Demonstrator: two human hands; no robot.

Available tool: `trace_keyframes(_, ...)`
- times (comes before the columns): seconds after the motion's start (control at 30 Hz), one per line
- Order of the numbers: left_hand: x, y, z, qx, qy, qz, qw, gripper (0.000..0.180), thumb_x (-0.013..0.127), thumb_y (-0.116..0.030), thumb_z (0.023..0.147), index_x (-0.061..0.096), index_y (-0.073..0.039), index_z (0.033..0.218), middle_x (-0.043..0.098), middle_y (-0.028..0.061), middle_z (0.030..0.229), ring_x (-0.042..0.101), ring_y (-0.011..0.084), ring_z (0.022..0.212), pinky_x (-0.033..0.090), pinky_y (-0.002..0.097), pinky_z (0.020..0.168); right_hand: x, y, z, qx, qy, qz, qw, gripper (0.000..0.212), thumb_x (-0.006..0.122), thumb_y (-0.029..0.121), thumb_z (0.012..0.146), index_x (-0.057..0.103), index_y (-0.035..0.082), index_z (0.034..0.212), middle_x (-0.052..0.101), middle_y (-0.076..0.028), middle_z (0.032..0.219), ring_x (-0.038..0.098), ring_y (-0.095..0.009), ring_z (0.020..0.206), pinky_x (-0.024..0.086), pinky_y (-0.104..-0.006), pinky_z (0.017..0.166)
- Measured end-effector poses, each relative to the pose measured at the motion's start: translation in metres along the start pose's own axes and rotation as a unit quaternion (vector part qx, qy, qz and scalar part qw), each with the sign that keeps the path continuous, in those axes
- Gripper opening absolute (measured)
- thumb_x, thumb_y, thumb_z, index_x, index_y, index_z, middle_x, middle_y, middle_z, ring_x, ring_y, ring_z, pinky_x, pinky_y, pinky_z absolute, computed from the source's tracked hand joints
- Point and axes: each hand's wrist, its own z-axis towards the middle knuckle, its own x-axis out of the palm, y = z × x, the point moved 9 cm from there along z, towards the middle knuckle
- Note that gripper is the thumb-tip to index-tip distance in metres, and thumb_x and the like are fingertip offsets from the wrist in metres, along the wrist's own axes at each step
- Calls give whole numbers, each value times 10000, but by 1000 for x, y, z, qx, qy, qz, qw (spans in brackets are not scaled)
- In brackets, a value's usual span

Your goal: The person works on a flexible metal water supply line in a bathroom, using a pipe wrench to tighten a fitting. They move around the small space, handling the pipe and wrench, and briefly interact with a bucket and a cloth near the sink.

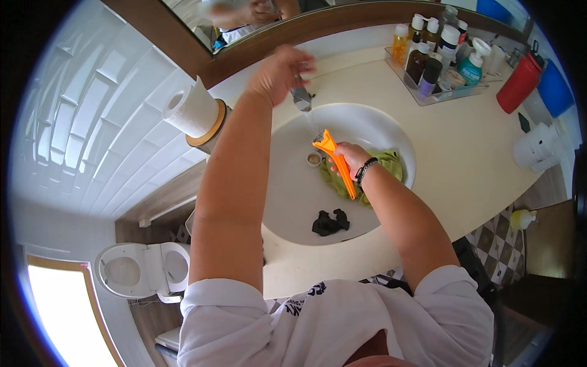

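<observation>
Scraper [344, 172], clamped in right hand [351, 158], slants up-left into water [313, 122] from faucet [301, 98], blurred left hand [279, 76] there, grip unclear.

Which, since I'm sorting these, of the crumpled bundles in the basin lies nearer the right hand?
The green bundle, partly hidden by the right hand; the black bundle lies apart, lower in view.

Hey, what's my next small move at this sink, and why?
Probably turn the orange tool slightly with your right hand, wide end under the faucet: water is running down onto that end, so turning it might rinse another side. Your left hand is up by the faucet.
</observation>
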Motion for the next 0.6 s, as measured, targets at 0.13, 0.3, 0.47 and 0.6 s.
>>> trace_keyframes(0.13,-18,109,-40,-193,27,230,953,232,549,-247,735,545,-40,841,585,63,816,550,138,750,443,298,634,6,0,25,1,12,-9,1000,300,450,174,747,466,87,1034,516,-73,778,511,-195,594,424,-334,518)
trace_keyframes(0.3,-60,181,-35,-162,-88,458,869,193,525,-189,719,613,-48,819,615,105,814,593,190,749,471,306,624,2,-4,34,9,15,-80,997,305,465,182,740,467,75,1025,515,-73,782,501,-185,562,430,-333,496)
trace_keyframes(0.47,-24,198,-17,-89,82,697,706,246,516,-241,718,622,-70,859,608,108,896,571,282,831,461,355,701,-14,-4,26,23,-20,-178,984,331,461,166,718,445,106,1043,504,-50,769,477,-157,542,398,-320,501)
trace_keyframes(0.6,-10,180,-16,-69,97,615,780,245,572,-228,692,617,-58,863,597,104,898,565,243,837,449,330,709,-25,6,22,15,-11,-216,976,357,477,170,695,453,90,1043,518,-56,811,517,-169,599,425,-327,521)
